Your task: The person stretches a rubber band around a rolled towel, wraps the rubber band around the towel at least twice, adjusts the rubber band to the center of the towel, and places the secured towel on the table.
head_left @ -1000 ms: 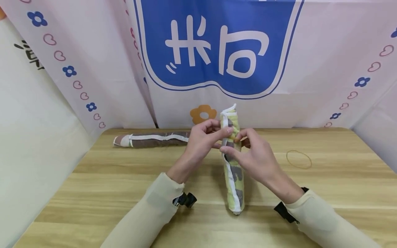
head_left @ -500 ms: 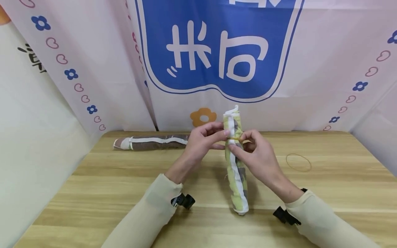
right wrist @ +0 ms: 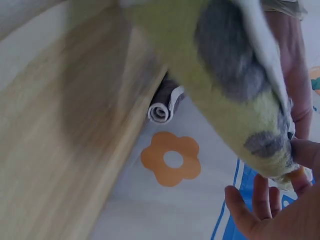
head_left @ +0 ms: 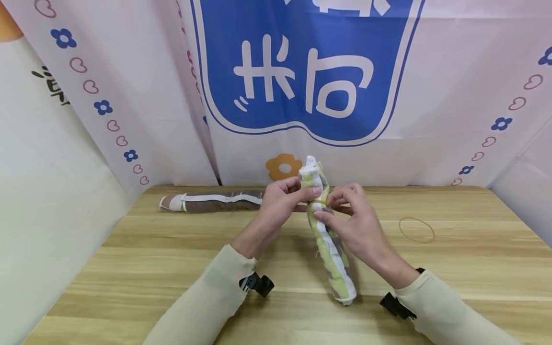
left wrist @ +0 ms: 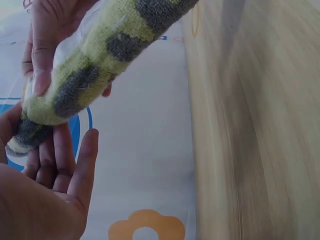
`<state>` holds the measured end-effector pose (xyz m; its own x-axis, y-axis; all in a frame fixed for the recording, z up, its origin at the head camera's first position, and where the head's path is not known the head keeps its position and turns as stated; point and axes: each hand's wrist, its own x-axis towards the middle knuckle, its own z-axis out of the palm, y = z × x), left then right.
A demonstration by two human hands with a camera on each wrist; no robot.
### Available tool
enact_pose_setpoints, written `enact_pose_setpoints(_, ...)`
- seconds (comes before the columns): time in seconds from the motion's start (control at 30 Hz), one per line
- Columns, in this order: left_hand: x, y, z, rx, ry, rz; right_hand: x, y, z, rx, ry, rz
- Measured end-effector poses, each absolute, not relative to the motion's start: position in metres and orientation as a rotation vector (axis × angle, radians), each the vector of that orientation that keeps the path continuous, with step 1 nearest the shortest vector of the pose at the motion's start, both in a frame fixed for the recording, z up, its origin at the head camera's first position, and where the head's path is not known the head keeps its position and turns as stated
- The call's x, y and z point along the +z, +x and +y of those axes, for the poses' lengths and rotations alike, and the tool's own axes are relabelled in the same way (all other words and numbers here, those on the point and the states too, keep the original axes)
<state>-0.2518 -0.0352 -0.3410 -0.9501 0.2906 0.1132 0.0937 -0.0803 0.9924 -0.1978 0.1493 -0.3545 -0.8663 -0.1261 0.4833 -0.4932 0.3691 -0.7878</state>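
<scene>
A rolled towel (head_left: 336,261), yellow-green with grey patches and a white edge strip, is held tilted above the table, its top leaning left. A yellow rubber band (head_left: 318,201) crosses it in the upper part. My left hand (head_left: 276,203) grips the roll just above the band, thumb in front and fingers behind. My right hand (head_left: 360,227) holds it from the right, thumb on the front below the band and curled fingers at the band's right side. The left wrist view shows the patched side of the towel (left wrist: 95,70) and both hands at its far end.
Behind the left hand, a brown rolled towel (head_left: 215,203) with a white edge lies along the table's back; its spiral end (right wrist: 159,114) shows in the right wrist view. A loose rubber band (head_left: 433,233) lies on the wooden table (head_left: 474,268) at right. A printed cloth (head_left: 444,96) hangs behind.
The rubber band has come to lie across the towel's front. The towel has turned and tilted, its top going left and its lower end right. Both hands stay on it.
</scene>
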Motion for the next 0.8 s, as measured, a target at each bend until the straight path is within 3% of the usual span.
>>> enact_pose_setpoints(0.37, -0.339, -0.245, -0.029, 2.188, 0.357, 2.167, -0.361, -0.199, 0.147, 1.078, 0.761, -2.139)
enact_pose_setpoints(0.63, -0.333, -0.238, -0.026, 2.233, 0.249, 2.299, -0.355, -0.196, 0.147, 1.166, 0.626, -2.360)
enact_pose_setpoints(0.8, -0.336, -0.239, -0.025, 2.264, 0.364, 2.183, -0.353, -0.194, 0.150, 1.142, 0.532, -2.407)
